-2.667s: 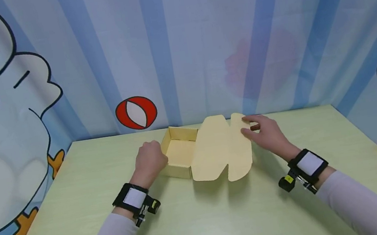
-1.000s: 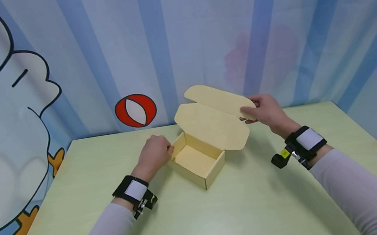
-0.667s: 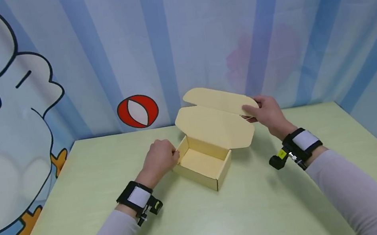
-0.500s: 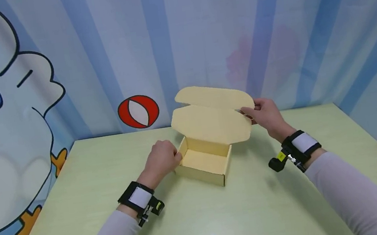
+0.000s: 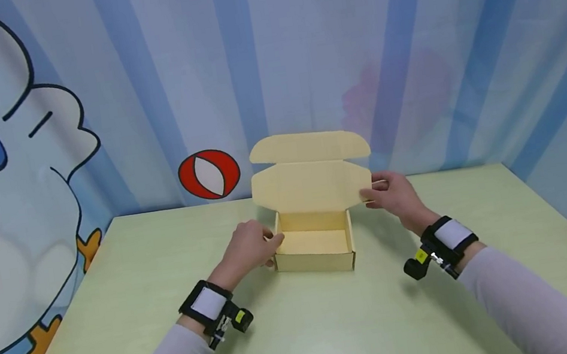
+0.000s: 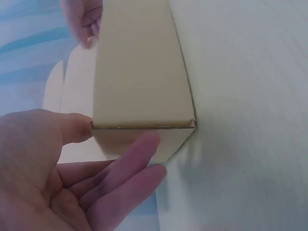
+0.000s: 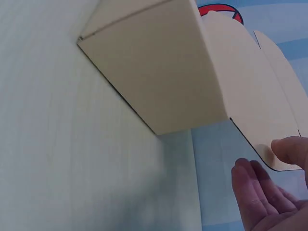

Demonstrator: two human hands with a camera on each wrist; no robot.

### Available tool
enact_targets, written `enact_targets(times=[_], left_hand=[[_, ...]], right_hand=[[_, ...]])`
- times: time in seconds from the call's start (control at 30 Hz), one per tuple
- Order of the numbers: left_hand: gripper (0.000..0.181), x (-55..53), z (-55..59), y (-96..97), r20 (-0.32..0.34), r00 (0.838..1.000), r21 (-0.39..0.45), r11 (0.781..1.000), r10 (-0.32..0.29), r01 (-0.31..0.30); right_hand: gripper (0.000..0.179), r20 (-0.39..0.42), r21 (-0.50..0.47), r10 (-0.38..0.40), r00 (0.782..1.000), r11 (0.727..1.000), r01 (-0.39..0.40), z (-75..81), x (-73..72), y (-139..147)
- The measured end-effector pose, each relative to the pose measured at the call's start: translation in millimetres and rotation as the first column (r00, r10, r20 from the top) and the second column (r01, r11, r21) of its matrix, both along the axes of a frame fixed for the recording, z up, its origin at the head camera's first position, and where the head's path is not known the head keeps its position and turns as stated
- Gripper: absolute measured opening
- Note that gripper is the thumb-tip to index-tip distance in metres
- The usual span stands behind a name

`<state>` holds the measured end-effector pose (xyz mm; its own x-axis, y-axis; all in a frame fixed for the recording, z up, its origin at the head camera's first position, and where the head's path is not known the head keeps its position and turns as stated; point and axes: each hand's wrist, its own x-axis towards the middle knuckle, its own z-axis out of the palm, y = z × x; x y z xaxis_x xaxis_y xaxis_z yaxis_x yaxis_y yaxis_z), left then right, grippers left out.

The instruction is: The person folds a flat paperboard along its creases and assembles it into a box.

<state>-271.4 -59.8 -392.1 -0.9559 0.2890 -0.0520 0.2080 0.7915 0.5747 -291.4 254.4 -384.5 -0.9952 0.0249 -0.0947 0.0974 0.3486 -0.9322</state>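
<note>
A tan cardboard box (image 5: pixel 314 262) rests on the table with its front wall facing me. Its lid (image 5: pixel 312 185) stands raised at the back, the tuck flap (image 5: pixel 309 147) extending upward from it. My left hand (image 5: pixel 246 245) holds the left wall; in the left wrist view the thumb is at the rim and fingers lie against the outer side. My right hand (image 5: pixel 397 194) is at the lid's right edge. In the right wrist view its thumb (image 7: pixel 288 149) lies on the lid's inner face, with the fingers on the other side. The box shows nothing inside.
The pale table (image 5: pixel 317 341) stretches in front of the box and to both sides. Behind it hangs a blue striped curtain (image 5: pixel 287 49) with printed cartoon figures. Each wrist bears a strapped camera (image 5: pixel 240 319).
The box has turned from an angle to face me squarely. Its lid swung round from the right to the back. The right hand shifted lower along the lid's edge.
</note>
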Motion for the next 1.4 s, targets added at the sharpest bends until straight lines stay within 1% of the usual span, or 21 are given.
enact_targets(times=[0.1,0.2,0.3,0.43,0.57,0.7,0.8,0.9,1.07,1.2,1.3,1.4], left_hand=[[0.035,-1.7,1.3,-1.6,0.065,0.998,0.02,1.0,-0.003,0.001],[0.036,-3.9,3.0,-3.8,0.11,0.994,0.056,0.998,-0.013,0.007],[0.032,-5.6,2.9,-4.8,0.15,0.988,0.102,0.995,-0.024,0.009],[0.024,-6.0,-0.6,-3.5,0.179,0.984,0.15,0.989,-0.024,-0.003],[0.024,-4.7,-0.2,0.9,0.164,0.986,0.15,0.989,-0.012,-0.012],[0.025,-5.0,1.3,7.5,0.146,0.989,0.142,0.99,0.001,-0.022],[0.027,-6.8,-1.5,12.3,0.13,0.991,0.15,0.988,0.016,-0.036],[0.03,-9.3,-5.4,19.0,0.105,0.994,0.158,0.987,0.018,-0.035],[0.032,-12.2,-10.0,26.5,0.072,0.997,0.183,0.983,0.013,-0.026],[0.033,-14.8,-12.6,25.2,0.051,0.999,0.183,0.983,0.003,-0.012],[0.034,-17.9,-12.2,19.7,0.043,0.999,0.171,0.985,0.01,-0.017],[0.038,-23.9,-9.2,11.3,0.038,0.998,0.178,0.982,0.052,-0.058]], right_hand=[[0.064,0.088,-0.056,0.016,0.996,0.998,-0.011,-5.6,7.8,0.5],[0.066,0.156,-0.059,0.063,0.986,0.997,-0.055,-9.4,16.3,-1.1],[0.06,0.185,-0.04,0.128,0.974,0.992,-0.123,-11.6,23.4,-4.9],[0.054,0.182,-0.022,0.192,0.964,0.981,-0.191,-13.4,30.2,-13.7],[0.054,0.148,-0.024,0.207,0.967,0.978,-0.206,-13.1,33.9,-21.8],[0.053,0.11,-0.001,0.192,0.975,0.981,-0.193,-11.2,34.6,-22.9],[0.052,0.113,0.039,0.177,0.978,0.983,-0.182,-11.9,31.6,-20.4],[0.051,0.128,0.074,0.162,0.978,0.982,-0.173,-13.2,29.2,-14.7],[0.053,0.138,0.08,0.135,0.981,0.986,-0.146,-16.0,25.5,-6.5],[0.055,0.129,0.073,0.138,0.982,0.986,-0.149,-16.7,24.6,-2.8],[0.058,0.111,0.082,0.148,0.983,0.984,-0.157,-14.7,23.3,1.7],[0.06,0.096,0.086,0.126,0.987,0.987,-0.135,-8.5,18.7,8.9]])
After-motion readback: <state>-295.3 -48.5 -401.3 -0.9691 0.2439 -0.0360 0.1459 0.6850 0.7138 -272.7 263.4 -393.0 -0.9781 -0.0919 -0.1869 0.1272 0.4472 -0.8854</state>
